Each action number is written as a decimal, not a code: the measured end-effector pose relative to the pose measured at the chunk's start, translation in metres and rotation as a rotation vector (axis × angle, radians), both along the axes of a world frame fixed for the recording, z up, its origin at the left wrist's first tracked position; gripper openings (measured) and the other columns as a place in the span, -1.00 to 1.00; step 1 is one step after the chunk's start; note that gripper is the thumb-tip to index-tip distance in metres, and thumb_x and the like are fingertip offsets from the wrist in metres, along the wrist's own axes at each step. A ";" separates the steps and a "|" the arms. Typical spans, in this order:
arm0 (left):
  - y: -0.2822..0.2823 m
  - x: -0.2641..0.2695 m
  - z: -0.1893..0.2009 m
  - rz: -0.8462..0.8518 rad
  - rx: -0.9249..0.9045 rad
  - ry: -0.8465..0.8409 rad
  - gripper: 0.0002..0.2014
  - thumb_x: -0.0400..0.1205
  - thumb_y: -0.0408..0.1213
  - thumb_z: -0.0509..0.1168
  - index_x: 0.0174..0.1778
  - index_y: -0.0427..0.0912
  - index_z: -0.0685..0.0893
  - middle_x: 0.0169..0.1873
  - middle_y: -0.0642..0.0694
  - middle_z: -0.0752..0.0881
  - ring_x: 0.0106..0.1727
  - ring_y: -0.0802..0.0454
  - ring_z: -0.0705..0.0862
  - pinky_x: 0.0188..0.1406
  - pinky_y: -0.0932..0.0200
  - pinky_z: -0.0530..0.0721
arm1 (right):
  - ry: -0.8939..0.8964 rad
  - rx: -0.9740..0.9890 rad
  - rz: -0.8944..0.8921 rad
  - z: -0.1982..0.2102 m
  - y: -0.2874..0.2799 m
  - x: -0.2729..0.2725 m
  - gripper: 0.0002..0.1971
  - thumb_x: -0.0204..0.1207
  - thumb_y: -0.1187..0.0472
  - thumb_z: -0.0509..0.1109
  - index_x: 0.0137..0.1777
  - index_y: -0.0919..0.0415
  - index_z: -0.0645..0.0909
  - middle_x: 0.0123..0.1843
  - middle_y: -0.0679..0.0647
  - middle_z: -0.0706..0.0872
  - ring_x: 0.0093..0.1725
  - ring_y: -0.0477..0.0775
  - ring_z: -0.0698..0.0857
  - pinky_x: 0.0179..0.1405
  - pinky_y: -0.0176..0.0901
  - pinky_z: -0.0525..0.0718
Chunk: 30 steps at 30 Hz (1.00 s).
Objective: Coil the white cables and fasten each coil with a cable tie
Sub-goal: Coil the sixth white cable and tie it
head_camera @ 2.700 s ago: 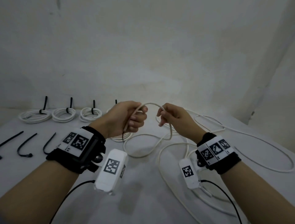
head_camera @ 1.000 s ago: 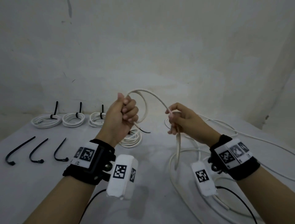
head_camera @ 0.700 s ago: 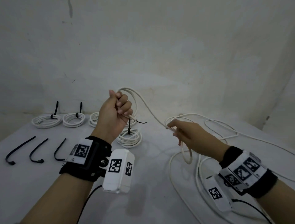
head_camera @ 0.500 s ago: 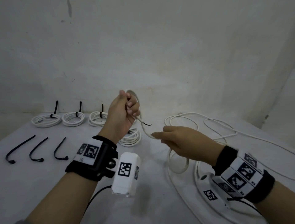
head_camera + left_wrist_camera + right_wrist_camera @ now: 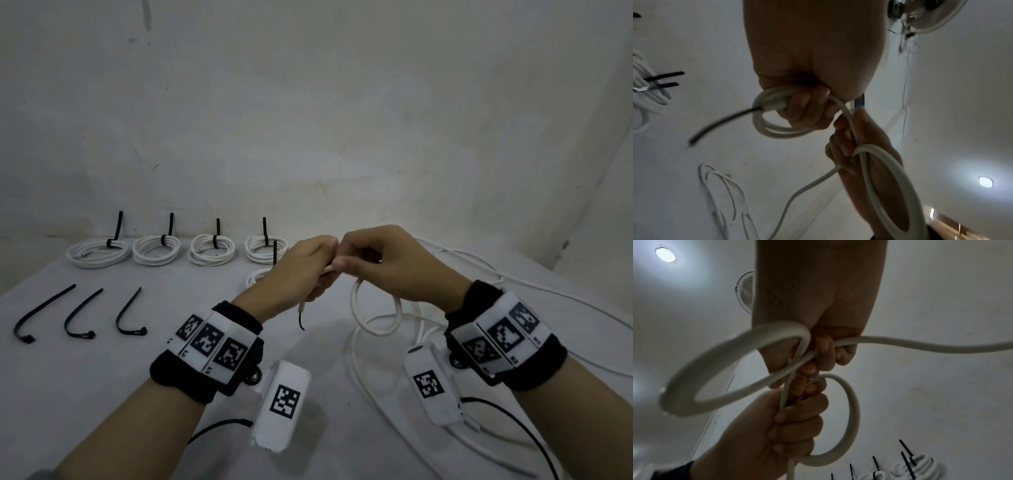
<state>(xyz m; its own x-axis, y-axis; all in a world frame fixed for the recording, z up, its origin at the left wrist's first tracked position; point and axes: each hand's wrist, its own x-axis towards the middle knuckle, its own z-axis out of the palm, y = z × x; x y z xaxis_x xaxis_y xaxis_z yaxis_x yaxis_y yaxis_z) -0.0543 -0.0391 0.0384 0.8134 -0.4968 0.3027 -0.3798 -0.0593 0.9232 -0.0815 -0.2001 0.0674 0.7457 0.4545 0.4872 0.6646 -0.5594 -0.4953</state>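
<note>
Above the table's middle, my left hand grips the start of a white cable, its fingers curled round a small loop. The cable's black-tipped end hangs below that fist. My right hand touches the left hand and pinches a second, larger loop of the same cable against it. The remaining length of cable trails loose over the table on the right. Three loose black cable ties lie at the left.
Several finished coils with upright black ties stand in a row along the back wall; another coil is half hidden behind my left hand. Loose cable strands run under my right wrist. The table meets a plain wall behind.
My right hand slid down the cable to the right, then carried a new loop back to the left hand. The left hand came down from its raised position. Both hands now meet.
</note>
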 end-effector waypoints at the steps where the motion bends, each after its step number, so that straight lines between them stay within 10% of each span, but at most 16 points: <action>1: 0.002 0.001 0.000 -0.018 -0.019 0.029 -0.62 0.76 -0.09 0.02 -0.38 -0.14 0.36 -0.65 0.11 0.32 -0.64 0.20 0.21 -0.66 0.34 0.17 | 0.063 0.052 0.003 0.000 -0.003 0.002 -0.69 0.56 0.03 0.34 -0.27 0.26 0.61 -0.50 -0.12 0.49 -0.45 -0.15 0.42 -0.40 -0.33 0.37; 5: 0.012 0.005 0.002 -0.100 -0.057 0.095 -0.59 0.62 0.08 0.18 -0.41 -0.14 0.37 -0.60 0.06 0.21 -0.61 0.17 0.12 -0.67 0.36 0.10 | 0.284 0.309 0.071 0.000 -0.020 0.011 -0.87 0.37 0.35 0.19 -0.24 0.20 0.58 -0.40 -0.01 0.56 -0.38 -0.01 0.42 -0.39 -0.26 0.34; 11: 0.013 0.015 0.002 0.007 -0.279 0.151 -0.63 0.74 -0.18 0.07 -0.41 -0.13 0.29 -0.61 0.07 0.18 -0.65 0.22 0.09 -0.75 0.41 0.08 | 0.235 0.389 0.072 -0.013 -0.029 0.021 -0.84 0.45 0.42 0.47 -0.25 0.19 0.59 -0.29 0.13 0.61 -0.31 0.01 0.55 -0.32 -0.34 0.52; 18: 0.031 0.038 0.009 0.136 -0.660 0.251 -0.64 0.77 -0.10 -0.01 -0.37 -0.08 0.27 -0.67 0.11 0.20 -0.70 0.23 0.13 -0.78 0.41 0.11 | 0.043 -0.007 -0.167 -0.022 -0.033 0.029 -0.80 0.55 0.27 0.41 -0.29 0.03 0.60 -0.40 -0.15 0.67 -0.40 -0.17 0.57 -0.31 -0.40 0.52; 23: 0.042 0.044 0.003 0.116 -0.662 0.341 -0.61 0.76 -0.03 -0.02 -0.36 -0.11 0.38 -0.69 0.10 0.21 -0.73 0.24 0.16 -0.78 0.39 0.15 | -0.109 0.169 -0.289 -0.014 -0.042 0.040 -0.74 0.69 0.28 0.19 -0.24 0.04 0.53 -0.41 -0.04 0.56 -0.42 -0.17 0.50 -0.32 -0.33 0.47; 30: 0.049 0.043 0.015 -0.072 -0.982 0.429 -0.63 0.76 -0.06 -0.07 -0.34 -0.08 0.38 -0.71 0.07 0.27 -0.76 0.21 0.23 -0.80 0.43 0.18 | -0.199 -0.102 -0.342 -0.017 -0.041 0.041 -0.81 0.67 0.27 0.18 0.22 0.07 0.46 -0.34 0.05 0.58 -0.42 -0.09 0.52 -0.35 -0.33 0.45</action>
